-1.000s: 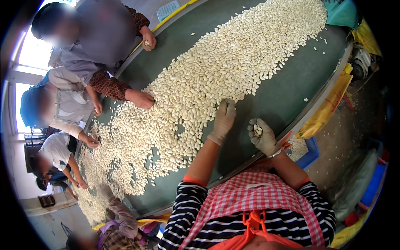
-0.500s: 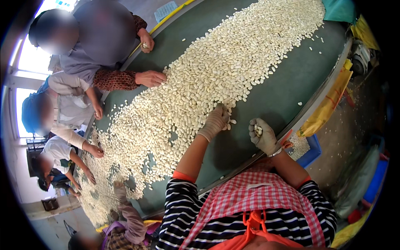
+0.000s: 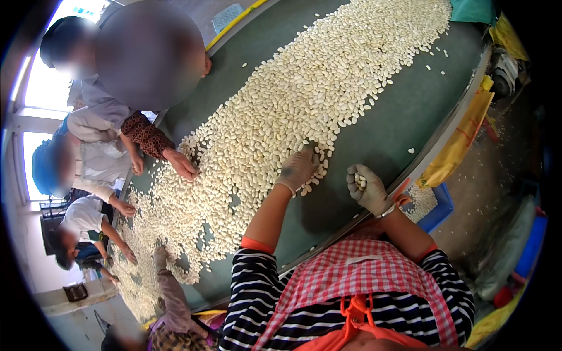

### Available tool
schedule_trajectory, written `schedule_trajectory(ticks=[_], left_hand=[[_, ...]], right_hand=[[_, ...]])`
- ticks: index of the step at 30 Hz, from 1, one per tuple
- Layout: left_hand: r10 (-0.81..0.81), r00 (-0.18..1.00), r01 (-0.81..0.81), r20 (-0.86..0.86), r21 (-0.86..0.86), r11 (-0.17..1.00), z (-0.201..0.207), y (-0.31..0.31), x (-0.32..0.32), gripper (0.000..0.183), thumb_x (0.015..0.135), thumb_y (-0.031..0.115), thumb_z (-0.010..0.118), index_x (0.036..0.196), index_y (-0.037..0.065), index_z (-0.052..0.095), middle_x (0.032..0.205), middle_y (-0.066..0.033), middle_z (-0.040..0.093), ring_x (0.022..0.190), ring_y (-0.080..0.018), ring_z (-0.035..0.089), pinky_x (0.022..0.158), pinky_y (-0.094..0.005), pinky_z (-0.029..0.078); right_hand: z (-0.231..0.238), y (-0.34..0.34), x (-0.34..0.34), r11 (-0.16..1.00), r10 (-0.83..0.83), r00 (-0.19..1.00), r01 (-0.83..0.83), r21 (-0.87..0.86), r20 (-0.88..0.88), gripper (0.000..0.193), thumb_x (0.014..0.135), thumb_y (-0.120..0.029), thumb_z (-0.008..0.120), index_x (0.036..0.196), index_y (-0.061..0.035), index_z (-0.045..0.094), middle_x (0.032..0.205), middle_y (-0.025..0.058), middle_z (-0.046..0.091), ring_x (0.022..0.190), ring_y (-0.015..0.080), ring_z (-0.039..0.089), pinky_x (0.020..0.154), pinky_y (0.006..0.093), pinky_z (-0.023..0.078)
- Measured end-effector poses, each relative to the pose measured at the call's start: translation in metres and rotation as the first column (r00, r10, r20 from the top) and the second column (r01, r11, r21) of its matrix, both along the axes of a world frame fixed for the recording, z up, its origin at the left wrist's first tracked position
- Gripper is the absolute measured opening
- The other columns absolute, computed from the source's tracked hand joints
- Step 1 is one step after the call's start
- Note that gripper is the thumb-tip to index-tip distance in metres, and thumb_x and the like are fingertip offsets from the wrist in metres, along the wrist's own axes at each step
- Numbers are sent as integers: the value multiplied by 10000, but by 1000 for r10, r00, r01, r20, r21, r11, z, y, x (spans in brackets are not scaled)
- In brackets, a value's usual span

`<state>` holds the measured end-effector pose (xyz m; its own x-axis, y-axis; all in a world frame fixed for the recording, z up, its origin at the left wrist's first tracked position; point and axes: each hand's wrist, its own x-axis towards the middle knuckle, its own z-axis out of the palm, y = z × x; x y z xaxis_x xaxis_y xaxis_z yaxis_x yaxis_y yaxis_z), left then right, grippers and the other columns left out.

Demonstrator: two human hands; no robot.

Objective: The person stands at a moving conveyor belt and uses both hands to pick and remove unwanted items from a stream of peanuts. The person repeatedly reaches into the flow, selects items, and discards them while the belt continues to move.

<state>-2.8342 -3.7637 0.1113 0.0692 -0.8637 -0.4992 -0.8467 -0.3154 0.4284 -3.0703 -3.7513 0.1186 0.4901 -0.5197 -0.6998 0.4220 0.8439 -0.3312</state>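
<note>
A broad heap of white beans [image 3: 281,93] lies along the dark green belt-like table [image 3: 374,146]. My left hand [image 3: 298,168], in a pale glove with dark-stained fingertips, reaches into the near edge of the heap. Its fingers curl down among the beans, and whatever they pinch is hidden. My right hand [image 3: 369,190], gloved too, hovers palm up over the bare strip of table by the near rim. Its fingers wrap around a few white beans [image 3: 360,182].
A blue crate [image 3: 439,209] with beans stands below the near rim, beside yellow sheeting [image 3: 462,146]. Across the table a co-worker's hand [image 3: 182,165] touches the heap; several other people work farther left. Green cloth [image 3: 472,10] hangs at the far right end.
The beans have shifted slightly toward the lower left. My left hand has moved a little left and down; my right hand stays nearly put. The co-worker's hand opposite has moved left and down.
</note>
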Motion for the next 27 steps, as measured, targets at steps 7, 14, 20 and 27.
schedule_trajectory(ticks=[7,14,20,27], left_hand=[[80,917,-181,-391,-229,957,-4,-26,-6,321,967,333,504,1077,44,589,860,-139,676,751,-221,647,706,-351,517],[-117,958,108,260,47,993,14,-72,-47,289,977,278,425,1143,44,465,844,-196,693,800,-351,689,673,-449,533],[285,762,-340,-582,16,940,-17,-38,-45,241,924,249,501,1045,43,536,832,-169,651,700,-247,643,654,-360,532],[-348,717,-111,-604,-592,798,34,-60,-122,301,883,312,608,1034,51,597,1031,-87,609,882,-214,608,795,-351,490]], right_hand=[[4,-18,-13,1000,9,1000,-10,-28,-10,243,904,-374,622,904,-131,638,759,-5,634,586,93,573,477,195,434],[1,-34,-27,998,10,1000,-8,-65,20,249,906,-371,623,922,-123,635,762,0,628,578,94,568,475,199,443],[6,-48,-31,1000,-4,997,1,-31,-81,254,911,-362,613,948,-112,632,777,11,641,618,114,617,482,198,452],[-12,-67,-44,981,-30,999,36,-192,33,212,954,-372,532,876,-189,607,742,-51,573,555,61,475,441,161,352]])
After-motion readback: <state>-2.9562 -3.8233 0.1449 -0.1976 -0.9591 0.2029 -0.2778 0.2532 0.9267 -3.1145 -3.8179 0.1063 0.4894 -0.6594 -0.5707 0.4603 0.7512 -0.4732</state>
